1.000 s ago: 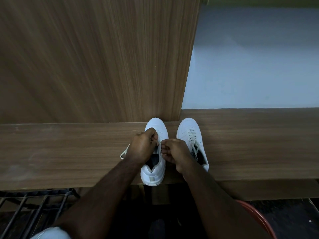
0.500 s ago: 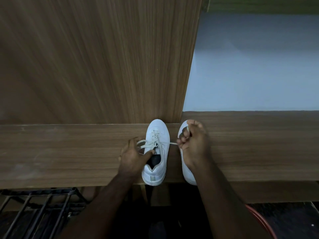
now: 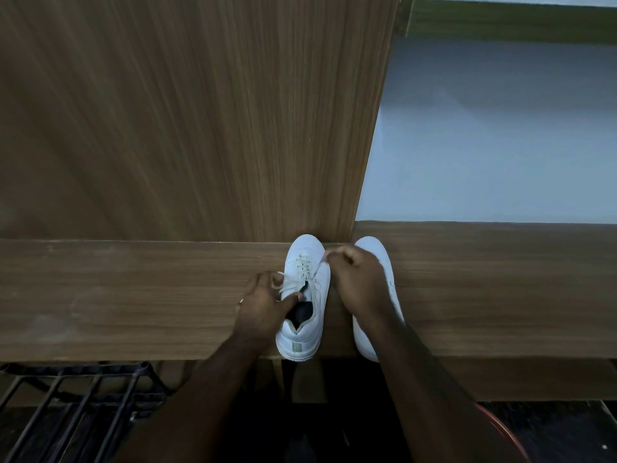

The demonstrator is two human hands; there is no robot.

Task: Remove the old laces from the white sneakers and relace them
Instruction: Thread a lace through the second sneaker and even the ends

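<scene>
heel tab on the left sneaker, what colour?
Pale silvery-grey patch on the white left sneaker; head view, the only one.

A wide wood-grain ledge [image 3: 133,295] runs across the middle of the frame from left edge to right edge, its surface faintly scuffed on the left. Behind it, filling the upper left and centre, rises a tall wooden panel [image 3: 183,111] with vertical grain. To the upper right a pale bluish-white wall [image 3: 500,145] shows, dimly lit, topped by a dark greenish band [image 3: 500,21] at the top right corner. Below the ledge the frame is dark: a black metal rack [image 3: 66,406] sits at the lower left, and a reddish curved rim [image 3: 500,432] shows at the lower right.
</scene>
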